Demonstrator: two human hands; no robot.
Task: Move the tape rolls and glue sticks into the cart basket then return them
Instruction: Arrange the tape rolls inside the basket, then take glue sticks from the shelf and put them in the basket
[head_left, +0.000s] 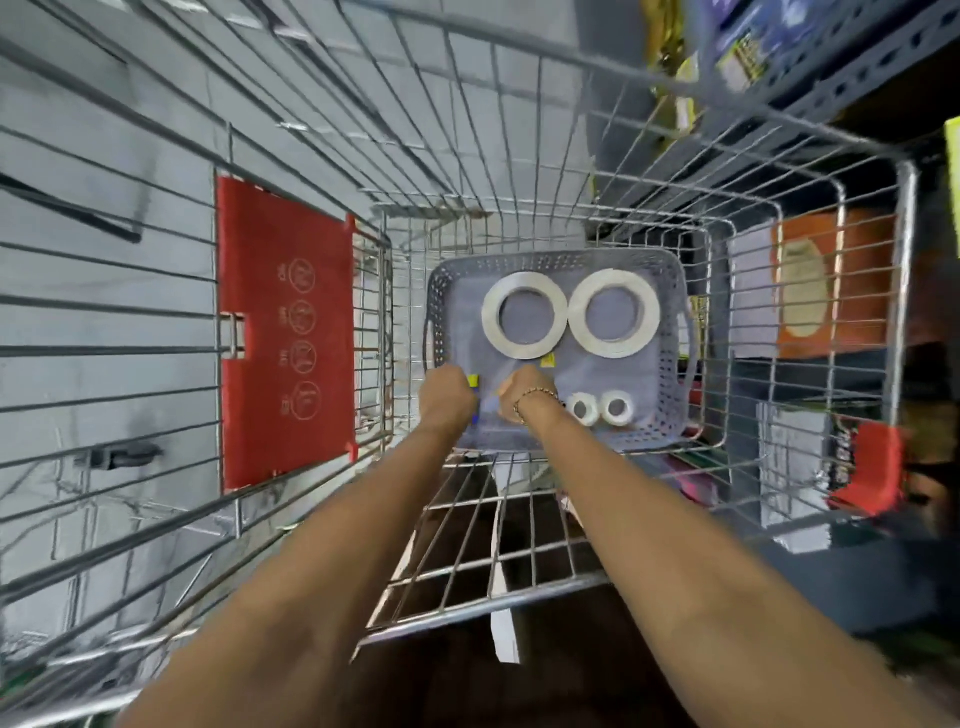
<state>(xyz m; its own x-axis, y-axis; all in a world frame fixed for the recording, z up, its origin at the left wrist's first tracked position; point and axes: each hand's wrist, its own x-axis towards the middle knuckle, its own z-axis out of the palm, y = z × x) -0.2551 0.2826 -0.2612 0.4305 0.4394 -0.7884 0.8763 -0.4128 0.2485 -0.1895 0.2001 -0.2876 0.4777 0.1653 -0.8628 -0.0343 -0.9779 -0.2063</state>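
Both grips (447, 397) (524, 397) hide blurred glue sticks (472, 382).

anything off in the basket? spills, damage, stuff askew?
Nothing stands out. Two large tape rolls lie flat side by side in the grey basket, two small rolls in front of them. Both hands, left and right, are closed on yellow-capped items, too blurred to identify.

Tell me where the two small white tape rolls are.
The two small white tape rolls lie side by side in the grey perforated plastic basket, at its near right corner, just right of the right hand.
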